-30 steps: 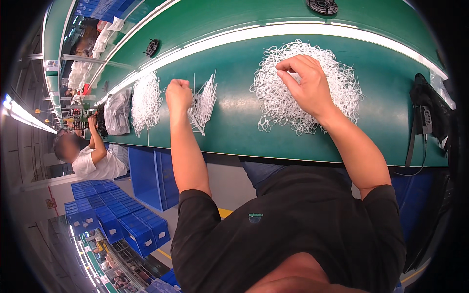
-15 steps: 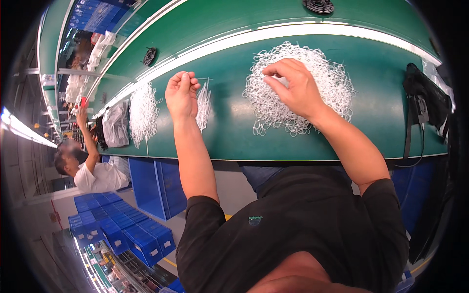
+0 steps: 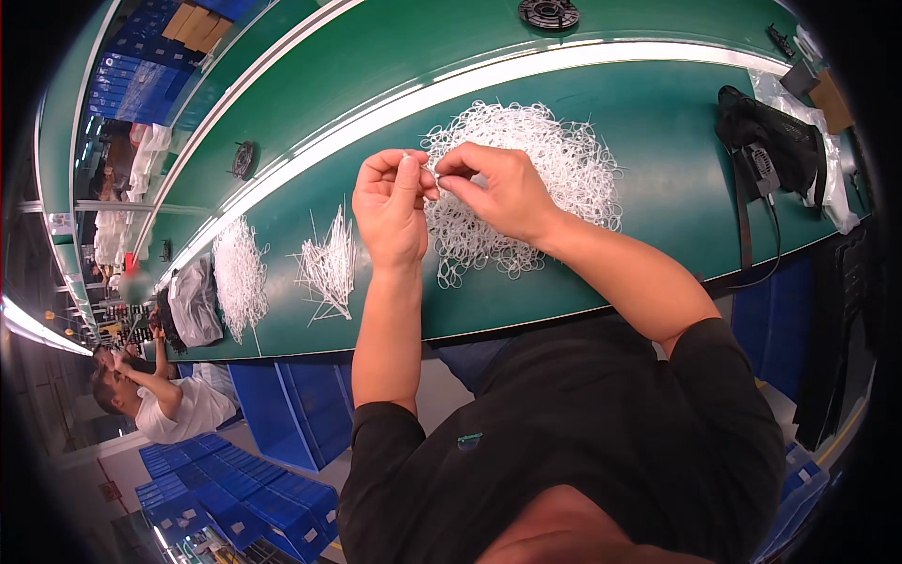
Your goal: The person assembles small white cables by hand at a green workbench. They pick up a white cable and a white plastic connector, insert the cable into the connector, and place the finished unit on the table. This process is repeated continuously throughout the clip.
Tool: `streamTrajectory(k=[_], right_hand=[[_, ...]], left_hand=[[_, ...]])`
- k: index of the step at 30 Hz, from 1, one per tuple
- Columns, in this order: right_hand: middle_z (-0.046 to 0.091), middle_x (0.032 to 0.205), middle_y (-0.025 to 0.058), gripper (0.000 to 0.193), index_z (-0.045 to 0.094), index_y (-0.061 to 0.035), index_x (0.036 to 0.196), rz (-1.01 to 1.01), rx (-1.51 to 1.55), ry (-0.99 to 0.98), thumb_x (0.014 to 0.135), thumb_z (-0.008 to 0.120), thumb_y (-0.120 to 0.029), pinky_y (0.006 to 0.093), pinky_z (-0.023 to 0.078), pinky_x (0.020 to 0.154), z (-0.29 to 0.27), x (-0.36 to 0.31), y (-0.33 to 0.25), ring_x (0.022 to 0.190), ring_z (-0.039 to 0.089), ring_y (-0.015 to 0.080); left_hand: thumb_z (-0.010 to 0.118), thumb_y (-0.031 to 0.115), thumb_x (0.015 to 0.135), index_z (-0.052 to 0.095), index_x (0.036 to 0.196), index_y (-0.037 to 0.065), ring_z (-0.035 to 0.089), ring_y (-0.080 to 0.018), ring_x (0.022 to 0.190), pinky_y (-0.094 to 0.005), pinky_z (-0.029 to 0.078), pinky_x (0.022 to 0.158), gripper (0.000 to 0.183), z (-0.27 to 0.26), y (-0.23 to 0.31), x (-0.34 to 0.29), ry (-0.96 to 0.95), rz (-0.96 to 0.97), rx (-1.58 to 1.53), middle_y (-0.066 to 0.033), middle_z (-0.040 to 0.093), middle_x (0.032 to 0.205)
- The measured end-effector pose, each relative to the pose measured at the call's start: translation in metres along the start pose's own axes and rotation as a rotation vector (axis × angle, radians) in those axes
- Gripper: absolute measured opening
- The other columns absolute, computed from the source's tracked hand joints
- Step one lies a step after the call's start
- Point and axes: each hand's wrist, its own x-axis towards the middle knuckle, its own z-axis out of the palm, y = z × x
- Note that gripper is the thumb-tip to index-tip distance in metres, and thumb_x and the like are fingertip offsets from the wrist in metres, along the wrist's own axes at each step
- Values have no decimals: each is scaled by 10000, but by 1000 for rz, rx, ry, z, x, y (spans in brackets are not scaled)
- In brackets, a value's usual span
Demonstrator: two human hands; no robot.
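Note:
My left hand (image 3: 391, 214) and my right hand (image 3: 505, 194) meet fingertip to fingertip over the left edge of a large heap of looped white cable ties (image 3: 573, 174). Both are closed in a pinch on a small white cable tie, mostly hidden by the fingers. To the left of my left forearm lies a small loose bunch of straight white cable ties (image 3: 329, 265). Beyond that bunch is a denser pile of white ties (image 3: 239, 273). All of them rest on the green worktop (image 3: 667, 197).
A grey plastic bag (image 3: 195, 303) sits at the far left, near a person in a white shirt (image 3: 183, 406). A black mesh bag (image 3: 772, 155) lies at the right. Round black parts (image 3: 549, 13) are on the raised green strip behind. Blue bins (image 3: 291, 414) stand below the edge.
Both hands have come together; before, they were apart, the left pinching a thin straight tie and the right over the looped heap. The view has shifted. The other person's raised arm is lower.

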Motion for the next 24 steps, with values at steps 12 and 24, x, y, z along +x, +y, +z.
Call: streamTrajectory(k=[12, 24], right_hand=[[703, 866, 67, 186, 664, -16, 1063, 112, 187, 181, 879, 691, -30, 286, 538, 719, 0, 2, -8, 783, 655, 131], [712, 826, 128, 117, 736, -27, 903, 37, -48, 134, 836, 648, -68, 360, 559, 648, 0, 2, -4, 720, 704, 276]], left_hand=[[662, -21, 933, 614, 1040, -63, 702, -173, 777, -295, 623, 683, 125, 1, -23, -16, 64, -28, 78, -141, 697, 930], [655, -25, 937, 617, 1040, -67, 691, -169, 787, -292, 611, 708, 117, 2, -25, -16, 110, 77, 122, -143, 697, 954]])
